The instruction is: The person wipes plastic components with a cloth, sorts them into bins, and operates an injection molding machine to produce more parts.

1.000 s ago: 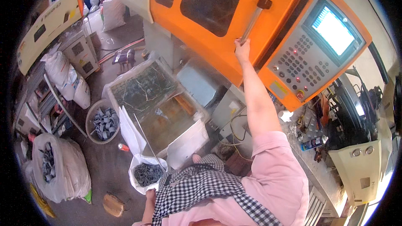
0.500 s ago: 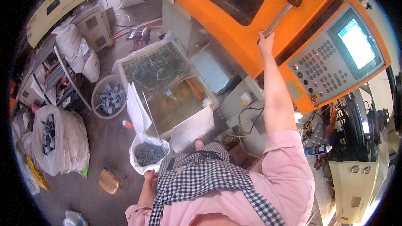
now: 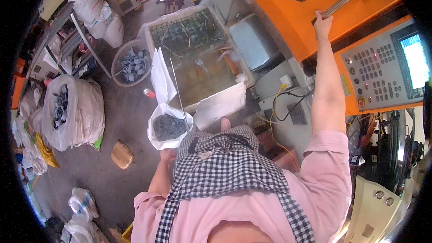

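At the upper right, my right hand is closed around the lower end of a metal bar handle on the orange machine door. My right arm stretches out straight to it. My left hand hangs low at my left side, just beneath a white bag filled with dark grey strips. Its fingers are too small and indistinct to make out. A thin rod leans up out of this bag. Beside the door is a grey control panel with a lit screen.
Ahead stands a large bin of murky water with a mesh basket. Left of it are a round tub of grey pieces and a big plastic sack. A red can and a brown block are on the floor. Cables hang at right.
The whole view has shifted, so the bins and bags appear higher and the machine farther right. My right hand keeps its hold on the handle; my left hand stays low near the white bag.
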Demonstrator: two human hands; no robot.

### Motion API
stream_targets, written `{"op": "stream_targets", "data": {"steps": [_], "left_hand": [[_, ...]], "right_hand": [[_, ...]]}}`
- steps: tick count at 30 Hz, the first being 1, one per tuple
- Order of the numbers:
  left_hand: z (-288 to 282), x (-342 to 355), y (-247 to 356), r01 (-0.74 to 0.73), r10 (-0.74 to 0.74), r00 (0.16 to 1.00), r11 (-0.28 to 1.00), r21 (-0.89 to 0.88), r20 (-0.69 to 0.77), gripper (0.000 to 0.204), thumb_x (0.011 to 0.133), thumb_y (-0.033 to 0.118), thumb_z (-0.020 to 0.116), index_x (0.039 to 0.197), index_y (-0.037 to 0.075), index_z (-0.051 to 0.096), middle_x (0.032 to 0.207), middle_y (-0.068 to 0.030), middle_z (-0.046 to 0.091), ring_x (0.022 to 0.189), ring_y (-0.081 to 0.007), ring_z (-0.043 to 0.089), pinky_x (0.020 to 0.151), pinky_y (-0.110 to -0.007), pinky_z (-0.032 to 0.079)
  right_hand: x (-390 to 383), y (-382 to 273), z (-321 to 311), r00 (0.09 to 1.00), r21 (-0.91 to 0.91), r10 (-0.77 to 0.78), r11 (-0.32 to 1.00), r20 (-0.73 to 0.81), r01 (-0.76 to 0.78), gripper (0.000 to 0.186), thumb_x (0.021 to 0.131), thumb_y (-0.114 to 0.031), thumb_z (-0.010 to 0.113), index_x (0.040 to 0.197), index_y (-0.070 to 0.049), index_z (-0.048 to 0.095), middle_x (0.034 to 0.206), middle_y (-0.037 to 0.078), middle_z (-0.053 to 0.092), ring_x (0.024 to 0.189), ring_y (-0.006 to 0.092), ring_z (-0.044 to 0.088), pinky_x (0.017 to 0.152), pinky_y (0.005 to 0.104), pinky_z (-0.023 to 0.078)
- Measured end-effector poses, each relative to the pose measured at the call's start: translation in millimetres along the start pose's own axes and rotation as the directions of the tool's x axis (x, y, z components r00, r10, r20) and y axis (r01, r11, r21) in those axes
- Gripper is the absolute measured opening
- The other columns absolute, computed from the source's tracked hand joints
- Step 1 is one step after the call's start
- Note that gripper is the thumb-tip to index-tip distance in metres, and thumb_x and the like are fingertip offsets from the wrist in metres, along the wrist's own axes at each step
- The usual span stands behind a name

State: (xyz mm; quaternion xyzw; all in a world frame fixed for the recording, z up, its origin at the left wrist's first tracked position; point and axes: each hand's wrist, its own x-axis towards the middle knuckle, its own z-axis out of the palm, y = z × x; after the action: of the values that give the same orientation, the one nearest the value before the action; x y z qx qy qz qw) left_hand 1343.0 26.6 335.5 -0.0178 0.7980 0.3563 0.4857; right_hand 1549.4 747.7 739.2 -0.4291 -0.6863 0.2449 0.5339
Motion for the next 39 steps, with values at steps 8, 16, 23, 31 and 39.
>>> {"op": "stream_targets", "data": {"steps": [8,16,23,31,39], "left_hand": [[1.2,9.1,-17.2,0.143,-0.151,0.988,0.974,-0.173,-0.030,0.023,0.085,0.019,0.056,0.097,0.000,0.058,0.077,-0.0085,0.061,0.058,-0.0188,0.061,0.050,-0.031,0.051],[19.6,22.4,-27.2,0.167,-0.178,0.984,0.959,-0.231,-0.027,0.023,0.086,0.018,0.056,0.098,-0.001,0.058,0.076,-0.0121,0.062,0.061,-0.0197,0.062,0.052,-0.032,0.053],[52.7,2.6,-43.3,0.099,-0.115,0.991,0.977,-0.191,-0.075,0.019,0.084,0.015,0.056,0.095,-0.001,0.059,0.074,-0.0101,0.064,0.060,-0.0171,0.062,0.054,-0.029,0.051],[143.2,4.8,3.2,0.026,-0.050,0.993,0.978,-0.206,-0.111,0.016,0.085,0.015,0.059,0.089,0.000,0.061,0.071,-0.0068,0.064,0.065,-0.0128,0.061,0.060,-0.027,0.048],[191.4,46.5,24.4,0.174,-0.204,0.975,0.948,-0.266,-0.092,0.017,0.088,0.012,0.055,0.097,-0.003,0.058,0.080,-0.0073,0.065,0.076,-0.0115,0.060,0.070,-0.025,0.047]], "right_hand": [[4.2,1.6,10.2,1.000,0.037,-0.017,0.999,0.012,0.016,0.029,0.085,-0.011,0.061,0.105,-0.002,0.043,0.101,0.011,0.056,0.096,0.0223,0.054,0.084,0.0356,0.042],[9.9,23.3,-7.1,0.978,-0.180,-0.143,0.977,-0.154,0.115,0.035,0.081,-0.013,0.066,0.103,0.005,0.045,0.100,0.018,0.056,0.093,0.0288,0.056,0.083,0.0371,0.043],[-170.8,19.8,123.7,0.959,-0.064,-0.284,0.957,-0.004,0.283,0.049,0.081,-0.010,0.062,0.119,0.007,0.038,0.115,0.022,0.045,0.108,0.0347,0.046,0.094,0.0402,0.037],[-418.0,290.9,336.1,0.512,-0.435,0.541,0.841,0.668,-0.321,0.051,0.072,-0.016,0.070,0.113,0.001,0.045,0.099,0.018,0.059,0.088,0.0315,0.060,0.080,0.0410,0.046],[-515.2,439.8,490.2,0.552,-0.441,0.426,0.890,0.716,-0.115,0.056,0.065,-0.023,0.075,0.109,0.003,0.051,0.104,0.021,0.057,0.097,0.0338,0.056,0.085,0.0411,0.044]]}}
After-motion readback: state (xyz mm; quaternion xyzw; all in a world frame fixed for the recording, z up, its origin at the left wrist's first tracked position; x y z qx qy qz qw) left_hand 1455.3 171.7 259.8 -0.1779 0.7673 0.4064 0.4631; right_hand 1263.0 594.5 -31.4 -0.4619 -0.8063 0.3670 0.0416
